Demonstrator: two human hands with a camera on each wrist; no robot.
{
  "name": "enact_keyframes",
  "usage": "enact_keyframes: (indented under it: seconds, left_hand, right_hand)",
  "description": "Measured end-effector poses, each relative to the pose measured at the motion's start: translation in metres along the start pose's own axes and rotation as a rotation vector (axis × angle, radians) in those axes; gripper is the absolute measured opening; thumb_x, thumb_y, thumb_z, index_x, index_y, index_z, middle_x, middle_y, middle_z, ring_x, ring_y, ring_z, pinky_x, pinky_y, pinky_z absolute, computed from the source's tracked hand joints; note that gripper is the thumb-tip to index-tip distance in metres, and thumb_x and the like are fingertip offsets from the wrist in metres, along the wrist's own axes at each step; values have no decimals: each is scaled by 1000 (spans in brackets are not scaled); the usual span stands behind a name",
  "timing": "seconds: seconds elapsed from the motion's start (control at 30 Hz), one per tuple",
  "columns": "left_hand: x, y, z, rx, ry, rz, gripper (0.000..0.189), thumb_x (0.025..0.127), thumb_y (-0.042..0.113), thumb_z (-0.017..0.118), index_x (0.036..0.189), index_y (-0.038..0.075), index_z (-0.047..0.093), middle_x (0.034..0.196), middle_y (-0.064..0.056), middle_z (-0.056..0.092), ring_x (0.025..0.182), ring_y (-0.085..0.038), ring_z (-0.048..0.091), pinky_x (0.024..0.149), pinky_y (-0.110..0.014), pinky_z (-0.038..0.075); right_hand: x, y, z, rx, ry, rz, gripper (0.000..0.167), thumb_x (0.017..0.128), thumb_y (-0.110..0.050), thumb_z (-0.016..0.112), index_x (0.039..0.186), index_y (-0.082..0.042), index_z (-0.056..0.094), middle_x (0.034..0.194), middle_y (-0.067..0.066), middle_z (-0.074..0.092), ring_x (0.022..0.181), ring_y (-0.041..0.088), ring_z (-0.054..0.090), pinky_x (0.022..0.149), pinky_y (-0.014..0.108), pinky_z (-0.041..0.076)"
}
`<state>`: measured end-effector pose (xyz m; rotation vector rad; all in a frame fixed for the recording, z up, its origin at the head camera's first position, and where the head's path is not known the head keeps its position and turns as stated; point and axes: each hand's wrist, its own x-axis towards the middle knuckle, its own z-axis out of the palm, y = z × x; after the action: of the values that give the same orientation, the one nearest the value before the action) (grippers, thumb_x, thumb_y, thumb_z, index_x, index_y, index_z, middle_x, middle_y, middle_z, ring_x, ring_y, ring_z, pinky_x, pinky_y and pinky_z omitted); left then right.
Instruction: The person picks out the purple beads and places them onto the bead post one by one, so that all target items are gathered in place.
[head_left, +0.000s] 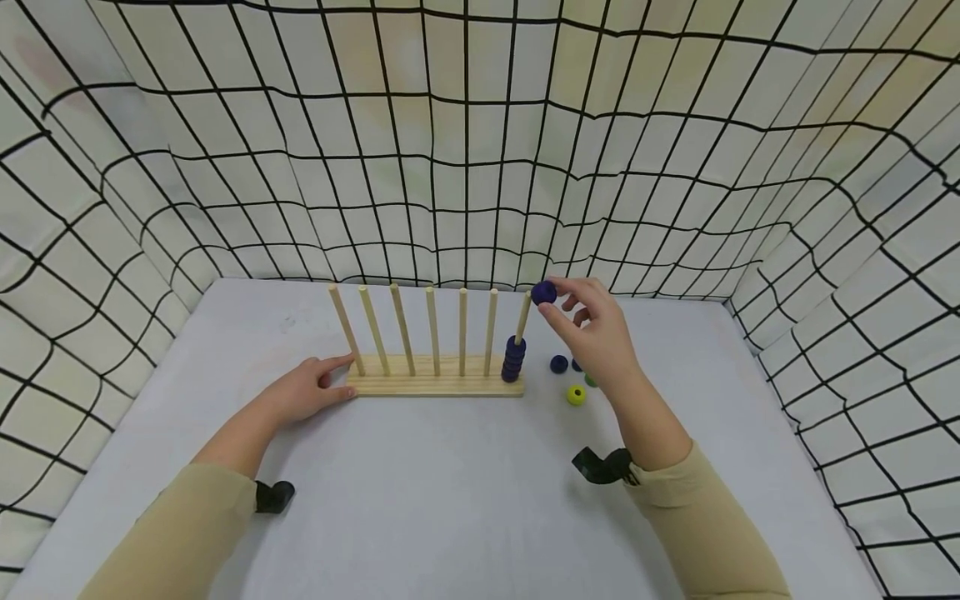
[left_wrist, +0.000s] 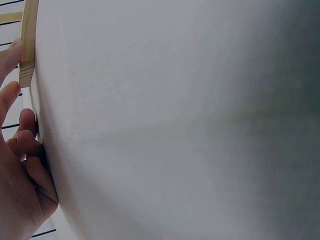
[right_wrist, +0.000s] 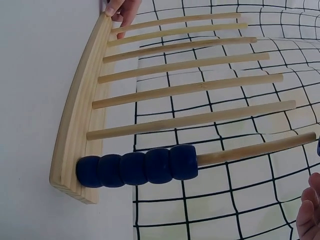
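Tan sleeves (head_left: 176,533) are seen nearest the head camera. One navy bead (head_left: 543,292) is pinched by the right hand (head_left: 600,329), just beside the tip of the rightmost peg (head_left: 522,318); the wooden base (head_left: 435,386) is gripped at its left end by the left hand (head_left: 302,392) — between thumb and forefinger. Five stacked beads (right_wrist: 134,168) are counted from the right wrist — loose beads (head_left: 576,395) from the head alone.

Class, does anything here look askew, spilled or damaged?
Nothing plainly stands out. The wooden rack stands upright, five blue beads sit stacked on one end peg, and loose beads lie nearby. The leftmost peg leans in the head view, possibly just lens distortion.
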<state>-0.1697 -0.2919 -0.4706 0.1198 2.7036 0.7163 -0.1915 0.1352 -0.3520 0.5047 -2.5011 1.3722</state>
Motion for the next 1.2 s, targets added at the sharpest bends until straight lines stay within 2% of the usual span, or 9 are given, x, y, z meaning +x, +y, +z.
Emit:
enact_keyframes:
  seconds: [0.1,0.3,0.67,0.83,0.93,1.2]
  left_hand:
    - [1,-1,0,1,-1,-2,79,92,53,65,154,13,38,90,-9,43,76,-22,42,65,-36,32]
    - [-1,1,0,-9,0,0,78,92,51,66,153,12,38,90,-9,43,77,-22,42,65,-36,32]
    - [-1,1,-1,-20,0,3,78,92,52,65,153,12,38,91,-9,43,78,-22,41,65,-36,32]
    - [-1,1,-1,-23,-4,1,77,93,51,65,153,12,38,90,-9,42,77,-22,42,65,-36,32]
    - [-2,3,-2,-22,3,-5,77,92,51,65,153,12,39,90,-9,43,77,-22,41,65,-36,32]
    - [-4,8,-3,-24,-8,-7,77,93,51,65,153,11,38,91,-9,42,78,-22,41,66,-36,32]
  right_hand:
    - [1,0,2,18,-5,-14,40,94,-27,70,132,-15,64,112,6,57,94,24,52,72,34,44]
    - [3,0,5,44,-11,-16,40,95,-25,70,132,-14,64,113,6,58,96,19,51,73,29,43]
    - [4,0,7,55,-15,-8,40,95,-26,69,132,-13,64,114,6,58,99,28,53,75,31,43]
    - [4,-1,8,55,-12,-11,39,95,-26,69,132,-13,64,114,6,57,98,25,53,75,34,43]
    - [5,-2,10,56,-15,-12,40,95,-26,69,133,-13,64,114,6,57,96,20,53,76,33,43]
    - [6,-3,13,64,-25,14,40,95,-26,70,132,-14,64,114,5,58,95,16,53,75,33,44]
